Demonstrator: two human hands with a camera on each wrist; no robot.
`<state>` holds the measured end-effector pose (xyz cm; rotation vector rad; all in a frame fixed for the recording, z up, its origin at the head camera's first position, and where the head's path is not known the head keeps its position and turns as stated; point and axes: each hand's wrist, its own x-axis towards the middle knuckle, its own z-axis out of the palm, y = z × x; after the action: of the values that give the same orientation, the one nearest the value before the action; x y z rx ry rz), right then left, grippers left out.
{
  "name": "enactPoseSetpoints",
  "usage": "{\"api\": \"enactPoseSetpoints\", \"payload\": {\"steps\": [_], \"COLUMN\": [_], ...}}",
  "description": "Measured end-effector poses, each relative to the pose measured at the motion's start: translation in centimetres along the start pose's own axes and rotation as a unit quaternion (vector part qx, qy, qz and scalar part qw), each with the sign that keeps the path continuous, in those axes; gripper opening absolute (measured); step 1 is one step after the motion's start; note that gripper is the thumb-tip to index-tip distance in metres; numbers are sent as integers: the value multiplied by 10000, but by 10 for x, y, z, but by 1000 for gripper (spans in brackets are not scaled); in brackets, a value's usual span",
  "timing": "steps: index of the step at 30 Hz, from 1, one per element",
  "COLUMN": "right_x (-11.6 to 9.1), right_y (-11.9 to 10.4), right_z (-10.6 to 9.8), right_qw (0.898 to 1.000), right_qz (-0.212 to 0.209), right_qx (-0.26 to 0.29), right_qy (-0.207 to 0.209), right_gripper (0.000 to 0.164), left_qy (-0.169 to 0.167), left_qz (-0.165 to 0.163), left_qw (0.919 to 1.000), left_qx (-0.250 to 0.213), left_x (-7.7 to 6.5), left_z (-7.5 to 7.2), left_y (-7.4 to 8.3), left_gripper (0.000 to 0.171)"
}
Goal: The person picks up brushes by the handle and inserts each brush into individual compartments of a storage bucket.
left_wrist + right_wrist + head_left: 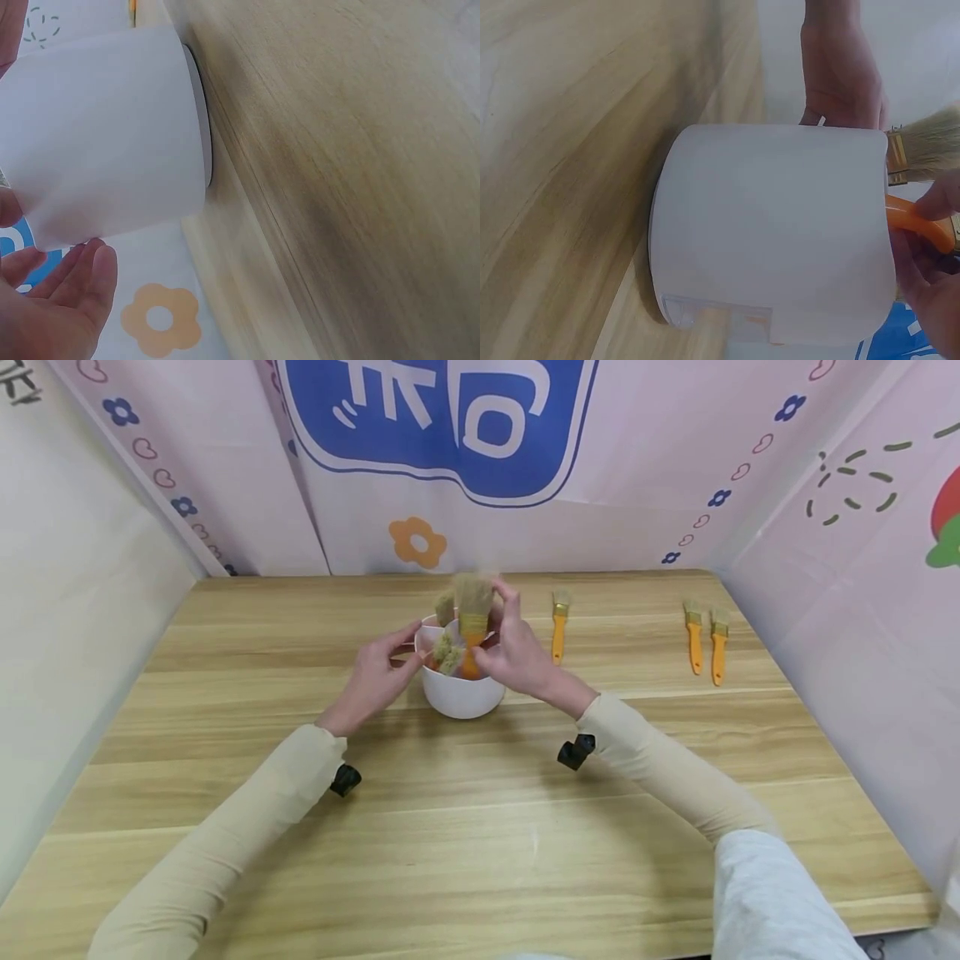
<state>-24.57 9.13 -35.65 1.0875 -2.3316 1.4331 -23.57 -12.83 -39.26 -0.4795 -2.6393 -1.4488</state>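
Note:
A white round container (462,697) with inner dividers stands upright on the table. My left hand (375,672) holds its rim at the left, thumb and fingers on the wall; the left wrist view shows these fingers (97,277) against its side. In my right hand (521,660) is a paintbrush (473,597), pinched by its orange handle (907,215). Its bristles point up and its handle reaches down into the container. Other brushes stand inside, with bristles (447,653) showing above the rim; their lower parts are hidden.
One orange-handled brush (559,627) lies on the wooden table (450,852) just right of the container. Farther right, two more brushes (694,639) lie side by side. Printed walls (637,468) enclose the table at the back and both sides.

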Motion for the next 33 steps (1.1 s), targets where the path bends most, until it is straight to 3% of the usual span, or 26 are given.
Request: {"api": "enactPoseSetpoints", "payload": {"steps": [3, 7, 14, 33], "right_x": [-2, -5, -8, -13], "right_y": [2, 4, 9, 14], "right_z": [1, 3, 5, 6], "right_qw": [9988, 9961, 9954, 9863], "right_qz": [-364, -511, -624, -987], "right_qx": [-323, -719, -685, -1308], "right_qy": [4, -84, -236, -209], "right_gripper": [76, 76, 78, 79], "left_qy": [8, 15, 28, 55], "left_qz": [11, 51, 94, 38], "left_qw": [10000, 10000, 9999, 9999], "left_qx": [23, 60, 54, 112], "left_x": [0, -1, 1, 0], "left_z": [0, 0, 1, 2], "left_y": [1, 2, 0, 2], "left_gripper": [51, 51, 51, 51]}}
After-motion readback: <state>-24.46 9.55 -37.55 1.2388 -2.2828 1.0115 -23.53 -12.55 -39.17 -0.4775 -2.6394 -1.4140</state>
